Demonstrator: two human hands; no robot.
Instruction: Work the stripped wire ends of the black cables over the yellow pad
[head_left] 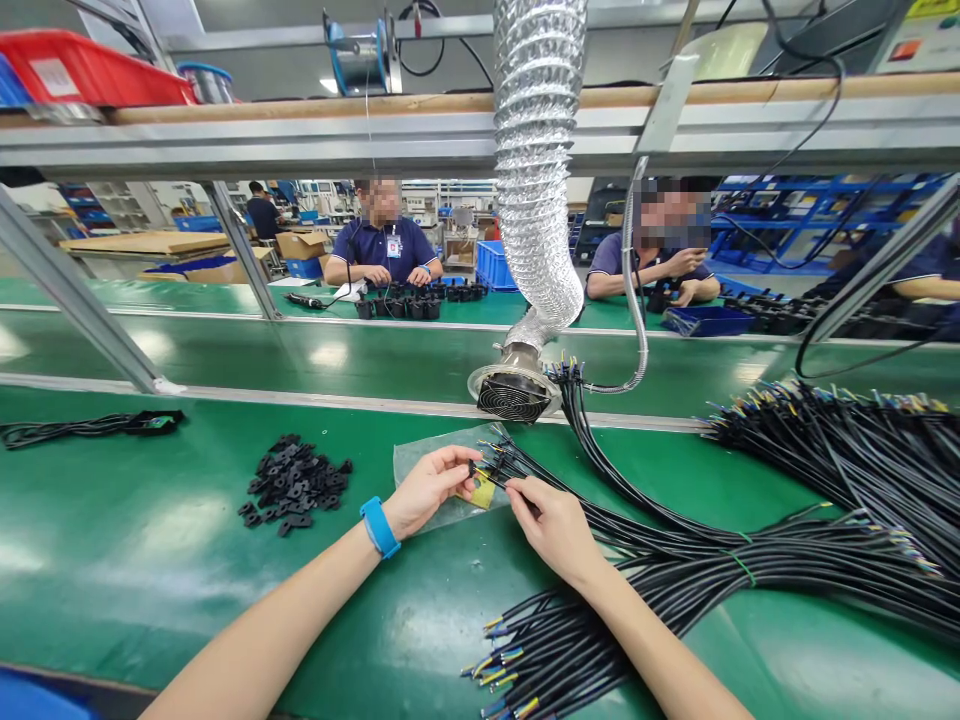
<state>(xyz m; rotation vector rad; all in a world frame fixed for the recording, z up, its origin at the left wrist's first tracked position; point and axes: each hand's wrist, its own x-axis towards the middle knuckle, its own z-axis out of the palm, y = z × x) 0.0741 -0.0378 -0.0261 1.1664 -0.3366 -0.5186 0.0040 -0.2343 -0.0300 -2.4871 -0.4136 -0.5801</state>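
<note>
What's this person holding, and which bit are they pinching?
The left grip pinches a small black piece, by which part I can't tell; the right grip holds a black cable near its wire end.

the left forearm (285, 635) and right forearm (652, 650) slant inward from the lower edge of the view. the left hand (427, 492) is closed in a pinch, and the right hand (555, 525), knuckles up, pinches near it.
</note>
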